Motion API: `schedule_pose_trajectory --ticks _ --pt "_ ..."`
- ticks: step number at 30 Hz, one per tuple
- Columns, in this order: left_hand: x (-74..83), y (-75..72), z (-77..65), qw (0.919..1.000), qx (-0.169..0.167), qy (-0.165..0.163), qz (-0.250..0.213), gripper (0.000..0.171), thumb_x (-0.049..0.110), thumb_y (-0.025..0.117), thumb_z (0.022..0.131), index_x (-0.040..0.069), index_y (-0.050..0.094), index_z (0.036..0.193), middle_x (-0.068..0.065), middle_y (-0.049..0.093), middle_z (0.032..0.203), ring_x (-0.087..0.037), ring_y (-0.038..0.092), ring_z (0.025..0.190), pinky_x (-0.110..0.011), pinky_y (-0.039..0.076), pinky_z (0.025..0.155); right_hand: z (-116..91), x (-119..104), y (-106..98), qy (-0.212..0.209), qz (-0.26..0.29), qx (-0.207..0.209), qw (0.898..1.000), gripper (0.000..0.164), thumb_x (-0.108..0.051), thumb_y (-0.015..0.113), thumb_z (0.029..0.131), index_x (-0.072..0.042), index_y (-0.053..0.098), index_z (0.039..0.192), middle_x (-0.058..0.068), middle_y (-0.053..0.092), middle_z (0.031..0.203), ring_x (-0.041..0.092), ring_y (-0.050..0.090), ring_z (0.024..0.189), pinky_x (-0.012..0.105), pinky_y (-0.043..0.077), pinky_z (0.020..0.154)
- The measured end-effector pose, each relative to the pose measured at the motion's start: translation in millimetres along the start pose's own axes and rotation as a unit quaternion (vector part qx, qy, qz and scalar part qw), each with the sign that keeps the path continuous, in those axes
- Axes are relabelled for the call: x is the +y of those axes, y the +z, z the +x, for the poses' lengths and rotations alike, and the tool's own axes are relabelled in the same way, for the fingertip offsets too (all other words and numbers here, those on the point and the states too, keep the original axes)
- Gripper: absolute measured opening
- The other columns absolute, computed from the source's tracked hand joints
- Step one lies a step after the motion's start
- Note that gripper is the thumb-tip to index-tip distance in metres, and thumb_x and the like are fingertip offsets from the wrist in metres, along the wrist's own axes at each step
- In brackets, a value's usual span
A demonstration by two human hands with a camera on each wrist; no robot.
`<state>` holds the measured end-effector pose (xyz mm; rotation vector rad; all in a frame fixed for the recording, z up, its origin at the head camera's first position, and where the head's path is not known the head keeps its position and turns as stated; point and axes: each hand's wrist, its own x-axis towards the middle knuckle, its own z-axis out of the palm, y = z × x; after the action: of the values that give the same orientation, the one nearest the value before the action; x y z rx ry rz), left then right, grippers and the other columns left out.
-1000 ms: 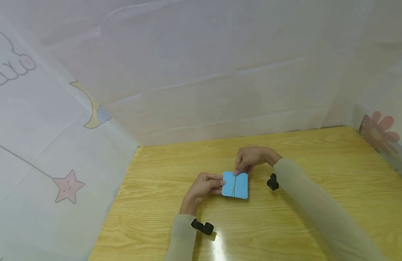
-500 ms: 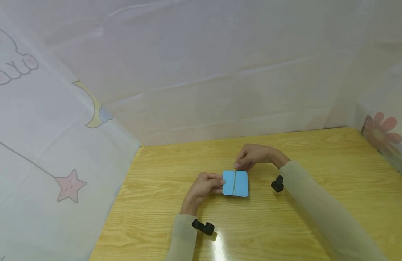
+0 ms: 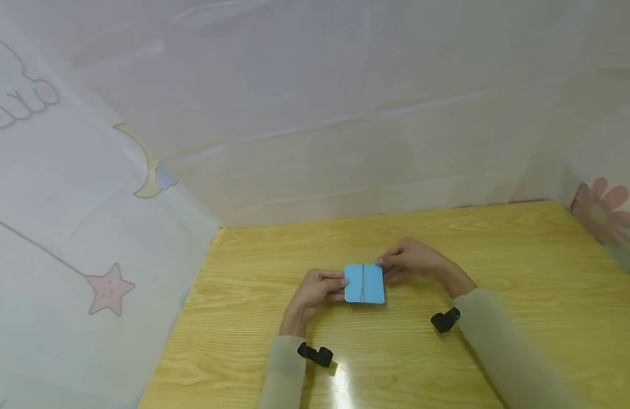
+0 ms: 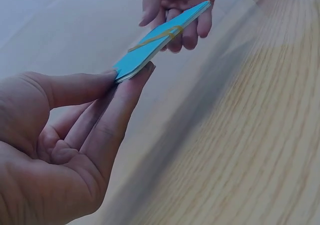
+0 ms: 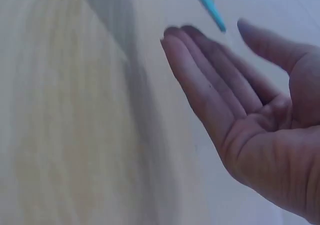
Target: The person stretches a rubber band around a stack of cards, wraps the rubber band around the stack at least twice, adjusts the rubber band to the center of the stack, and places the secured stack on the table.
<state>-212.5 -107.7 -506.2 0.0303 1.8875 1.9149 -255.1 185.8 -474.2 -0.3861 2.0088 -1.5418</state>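
Note:
A thin stack of square, round-cornered blue cards [image 3: 374,285] is held above the table, with a tan rubber band [image 3: 363,283] running across it. My left hand [image 3: 312,291] pinches the stack's left edge; in the left wrist view the thumb lies on top and fingers underneath. Beside the stack's upper right corner is my right hand [image 3: 416,259]. The right wrist view shows that hand [image 5: 245,100] with fingers extended and thumb apart, near the tip of the blue stack [image 5: 209,7] but not gripping it. The stack's underside is hidden in the head view.
The yellow wood-grain table [image 3: 233,318] lies beneath both hands. A pale wall covering [image 3: 304,165] rises behind it, and a printed covering [image 3: 49,295] borders the left side. Each wrist carries a black camera mount, such as the left one [image 3: 316,355].
My right hand has let go of the rubber band it pinched at the stack's top edge and shifted right. The band now lies against the stack, which has moved slightly left and up.

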Motion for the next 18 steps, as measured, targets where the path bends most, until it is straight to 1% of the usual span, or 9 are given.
schedule_pose_trajectory --ticks 4,8,14,18 --pt "-1.4 -0.9 1.1 0.9999 -0.004 -0.007 -0.011 0.035 0.004 0.069 0.1 -0.009 0.067 0.133 -0.022 0.071 0.121 -0.018 0.078 0.085 -0.032 0.067 0.085 -18.4 8.9 14.8 0.009 0.065 0.038 0.997 0.041 -0.022 0.068 0.104 0.012 0.069 0.127 0.021 0.079 0.111 0.033 0.08 0.098 0.05 0.065 0.09" --pt "-3.1 -1.6 0.8 0.9999 -0.009 -0.007 -0.011 0.036 0.004 0.068 0.101 -0.009 0.065 0.135 -0.023 0.069 0.125 -0.018 0.079 0.088 -0.032 0.066 0.086 -29.6 16.8 31.1 0.015 0.113 0.057 0.992 0.042 -0.016 0.068 0.104 0.015 0.064 0.131 0.018 0.08 0.108 0.029 0.08 0.097 0.048 0.065 0.09" --pt "-1.6 1.3 0.2 0.9998 -0.017 -0.008 -0.006 0.034 0.003 0.066 0.102 -0.009 0.066 0.134 -0.026 0.065 0.133 -0.02 0.079 0.093 -0.033 0.066 0.087 -37.6 26.5 42.9 0.009 0.163 0.086 0.983 0.042 -0.011 0.071 0.101 0.018 0.063 0.131 0.013 0.082 0.101 0.022 0.081 0.09 0.045 0.066 0.087" --pt "-1.8 3.1 0.9 0.9997 -0.023 -0.01 -0.001 0.033 0.002 0.066 0.102 -0.009 0.067 0.133 -0.026 0.067 0.132 -0.021 0.079 0.093 -0.033 0.067 0.086 -41.7 31.0 46.5 0.01 0.187 0.093 0.978 0.041 -0.011 0.072 0.101 0.018 0.064 0.129 0.01 0.082 0.099 0.02 0.081 0.089 0.042 0.066 0.087"
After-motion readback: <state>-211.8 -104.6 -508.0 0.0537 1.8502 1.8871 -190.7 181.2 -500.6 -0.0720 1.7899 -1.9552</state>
